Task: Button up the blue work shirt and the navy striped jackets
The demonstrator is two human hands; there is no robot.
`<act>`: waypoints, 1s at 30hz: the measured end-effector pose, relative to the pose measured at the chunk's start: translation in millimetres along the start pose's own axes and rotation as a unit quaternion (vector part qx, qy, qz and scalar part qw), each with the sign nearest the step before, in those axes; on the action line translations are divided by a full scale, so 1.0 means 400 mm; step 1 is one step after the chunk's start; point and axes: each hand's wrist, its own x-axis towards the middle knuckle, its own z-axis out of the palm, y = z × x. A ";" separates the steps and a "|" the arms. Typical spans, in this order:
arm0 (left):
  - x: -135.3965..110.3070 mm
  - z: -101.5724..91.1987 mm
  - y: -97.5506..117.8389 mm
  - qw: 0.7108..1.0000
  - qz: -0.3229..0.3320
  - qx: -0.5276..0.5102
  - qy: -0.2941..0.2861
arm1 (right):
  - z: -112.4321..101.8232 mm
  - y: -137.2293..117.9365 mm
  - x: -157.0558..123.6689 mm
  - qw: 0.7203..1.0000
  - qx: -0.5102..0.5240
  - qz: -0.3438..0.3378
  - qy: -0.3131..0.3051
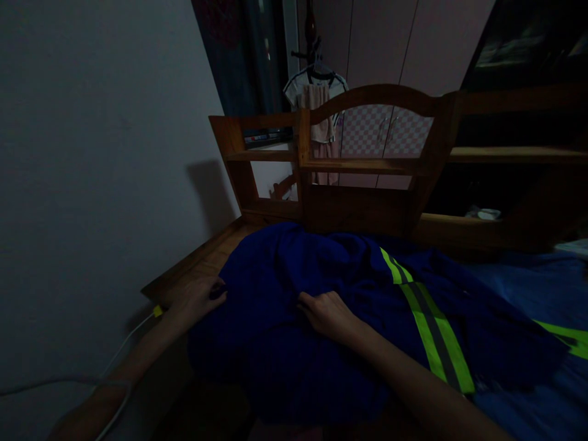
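Dark blue cloth garment with yellow-green reflective stripes (367,288) laid across lower centre; fabric pinched by right hand (331,313) mid-frame; left edge met by left hand (206,295), its grip cannot be told

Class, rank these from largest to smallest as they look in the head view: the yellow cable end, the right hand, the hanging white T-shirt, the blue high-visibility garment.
1. Blue high-visibility garment
2. White T-shirt and right hand: too alike to rank; the hand is nearer the camera
3. Yellow cable end
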 end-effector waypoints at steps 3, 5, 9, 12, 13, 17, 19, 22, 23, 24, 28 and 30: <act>-0.002 0.001 0.000 1.000 0.009 -0.004 0.004 | -0.001 0.000 0.000 1.000 -0.003 -0.003 -0.002; 0.000 0.004 0.000 1.000 0.007 -0.002 0.003 | -0.001 -0.001 0.000 1.000 -0.008 -0.004 -0.007; 0.009 0.016 0.001 1.000 0.004 0.022 0.011 | -0.002 -0.003 -0.002 1.000 -0.013 -0.004 -0.008; 0.016 0.022 0.002 0.999 0.003 0.037 0.014 | -0.002 -0.003 -0.001 1.000 -0.018 -0.002 -0.008; 0.017 0.021 0.002 0.999 0.006 0.040 0.013 | -0.002 -0.003 -0.001 1.000 -0.020 -0.001 -0.007; 0.015 0.012 0.005 0.999 0.020 0.041 0.007 | 0.002 0.000 0.000 1.000 -0.019 -0.005 -0.002; 0.011 0.006 0.007 0.998 0.029 0.051 0.014 | 0.003 0.001 -0.001 1.000 -0.019 -0.004 0.000; 0.004 0.008 0.011 0.996 0.037 0.064 0.040 | 0.005 0.002 -0.001 1.000 -0.015 -0.003 0.001; 0.001 0.012 0.011 0.996 0.033 0.065 0.051 | 0.005 0.001 -0.001 1.000 -0.013 -0.004 0.000; -0.001 0.018 0.011 0.996 0.025 0.063 0.062 | 0.005 0.001 -0.001 1.000 -0.012 -0.005 0.001; -0.016 0.048 0.007 0.991 -0.022 0.029 0.126 | 0.003 -0.003 -0.002 1.000 -0.006 0.003 0.012; -0.030 0.058 0.007 0.986 -0.031 0.006 0.165 | 0.001 -0.005 -0.002 1.000 0.004 0.009 0.013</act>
